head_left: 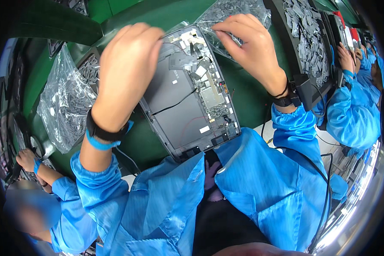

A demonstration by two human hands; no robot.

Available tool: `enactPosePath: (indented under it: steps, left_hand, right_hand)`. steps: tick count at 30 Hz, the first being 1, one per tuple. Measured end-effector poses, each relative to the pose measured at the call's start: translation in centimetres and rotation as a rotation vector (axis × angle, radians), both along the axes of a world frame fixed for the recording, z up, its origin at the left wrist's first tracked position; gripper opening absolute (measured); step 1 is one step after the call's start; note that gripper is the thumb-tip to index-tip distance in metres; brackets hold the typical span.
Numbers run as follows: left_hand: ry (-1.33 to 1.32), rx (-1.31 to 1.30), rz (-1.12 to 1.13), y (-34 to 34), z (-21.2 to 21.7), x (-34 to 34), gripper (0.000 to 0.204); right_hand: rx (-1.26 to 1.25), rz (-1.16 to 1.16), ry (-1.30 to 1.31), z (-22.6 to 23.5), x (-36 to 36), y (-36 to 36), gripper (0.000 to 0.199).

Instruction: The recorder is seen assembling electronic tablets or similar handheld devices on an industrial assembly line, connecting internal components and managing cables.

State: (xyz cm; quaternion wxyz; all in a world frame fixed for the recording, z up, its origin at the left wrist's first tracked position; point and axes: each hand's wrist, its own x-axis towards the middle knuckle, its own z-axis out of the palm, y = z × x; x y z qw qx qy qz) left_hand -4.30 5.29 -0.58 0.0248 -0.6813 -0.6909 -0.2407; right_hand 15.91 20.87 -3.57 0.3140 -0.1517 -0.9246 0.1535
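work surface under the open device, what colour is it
Green; the work surface shows best in the head view, around the open device.

Electronics assembly line — blue-smocked workers (354, 111), parts trays (305, 38), green bench (153, 17).

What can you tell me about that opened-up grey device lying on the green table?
The grey device is a flat, tablet-like slab lying tilted on the green table, its back off. Inside show dark panels, a thin black cable, a small circuit board and pale patches. The left hand covers its upper left corner; the right hand hovers by its top edge.
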Motion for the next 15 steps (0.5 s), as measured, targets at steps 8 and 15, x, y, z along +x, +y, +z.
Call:
enactPosePath:
  steps: [8,15]
  left_hand:
    - [-0.162,-0.21,-0.03,3.9,-1.3,-0.1,0.018]
    - [-0.205,-0.241,-0.063,4.3,-1.3,-0.9,0.019]
  right_hand:
    - [0.035,0.103,-0.207,2.1,-2.8,-0.2,0.023]
    - [0.178,0.026,-0.095,-0.6,-2.0,-3.6,0.029]
